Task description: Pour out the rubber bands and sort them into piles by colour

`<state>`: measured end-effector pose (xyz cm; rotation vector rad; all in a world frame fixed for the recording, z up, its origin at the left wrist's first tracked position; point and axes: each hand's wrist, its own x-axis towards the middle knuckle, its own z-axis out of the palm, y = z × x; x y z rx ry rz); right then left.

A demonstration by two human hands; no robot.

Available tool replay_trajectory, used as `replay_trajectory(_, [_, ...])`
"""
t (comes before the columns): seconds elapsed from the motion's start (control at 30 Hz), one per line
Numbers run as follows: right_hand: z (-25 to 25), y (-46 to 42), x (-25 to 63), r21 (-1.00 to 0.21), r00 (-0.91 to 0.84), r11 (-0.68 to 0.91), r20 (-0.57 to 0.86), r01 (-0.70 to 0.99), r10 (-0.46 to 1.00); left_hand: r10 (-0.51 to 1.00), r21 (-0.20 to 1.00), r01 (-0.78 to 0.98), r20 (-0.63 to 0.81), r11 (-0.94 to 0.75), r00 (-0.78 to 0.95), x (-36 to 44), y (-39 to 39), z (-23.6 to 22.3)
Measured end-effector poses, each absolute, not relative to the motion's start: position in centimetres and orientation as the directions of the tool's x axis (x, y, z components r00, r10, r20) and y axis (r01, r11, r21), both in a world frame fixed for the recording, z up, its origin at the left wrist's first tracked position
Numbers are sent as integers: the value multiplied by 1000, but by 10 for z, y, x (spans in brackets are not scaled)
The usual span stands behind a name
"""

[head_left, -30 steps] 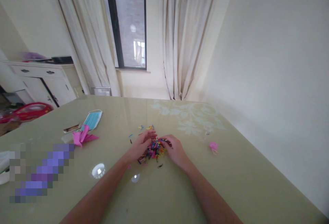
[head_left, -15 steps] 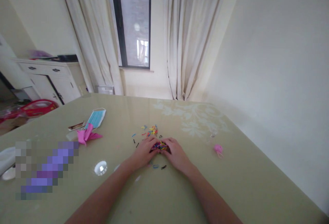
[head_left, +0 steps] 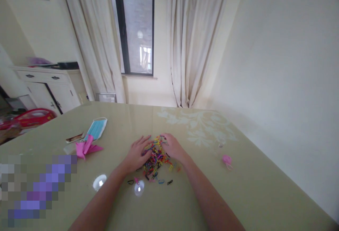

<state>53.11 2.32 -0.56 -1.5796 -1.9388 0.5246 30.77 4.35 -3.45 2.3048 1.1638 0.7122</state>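
Note:
A loose pile of small multicoloured elastic bands [head_left: 156,160] lies on the table between my hands. My left hand [head_left: 139,153] is open at the pile's left side, its fingers apart and its thumb reaching over the bands. At the far right edge of the pile, my right hand [head_left: 173,147] is open and curved, with its fingertips touching or just above the bands; part of its fingers is hidden. A few stray bands lie nearer to me, among them a black band [head_left: 170,182] and a blue band [head_left: 161,181].
The glossy table [head_left: 196,195] carries a blue face mask [head_left: 96,129], a folded pink piece [head_left: 86,148] and a pixelated purple item [head_left: 45,188] on the left. A small pink object [head_left: 227,160] sits on the right. A wall [head_left: 291,82] runs along the right side.
Both hands were cupped close together around a heap of bands. Now they have moved apart and farther forward, and the bands are spread out in a larger uncovered pile.

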Motion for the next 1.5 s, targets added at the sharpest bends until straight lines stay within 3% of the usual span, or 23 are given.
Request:
replay_trajectory(0.07, [-11,30,528,-607,-134,216,178,765,975,825,490,675,199,-552,530,310,45,-39])
replay_trajectory(0.13, [-15,31,525,-585,-187,245,159,773,969,793,462,663,171,-589,584,312,43,-40])
replay_trajectory(0.27, [-14,17,525,-551,-320,343,141,761,937,700,526,517,238,-675,673,314,33,-35])
replay_trajectory(0.4, [-15,-1,529,-545,-339,359,142,758,930,708,586,477,255,-655,659,320,24,-30])
replay_trajectory(0.67, [-3,-35,552,-726,-293,383,255,571,921,723,756,349,228,-554,653,308,29,-17])
replay_trajectory(0.9, [-4,-64,573,-588,-276,267,78,763,958,718,504,613,20,-608,696,292,28,-33])
replay_trajectory(1.03, [-19,-49,548,-614,-231,259,127,746,965,684,568,520,107,-638,722,320,19,-34])
replay_trajectory(1.3, [-21,-11,510,-590,-174,253,188,767,967,748,662,439,293,-608,596,320,32,-28])
replay_trajectory(1.5, [-12,-3,514,-723,-254,387,293,572,922,819,764,386,309,-517,484,296,46,-22])
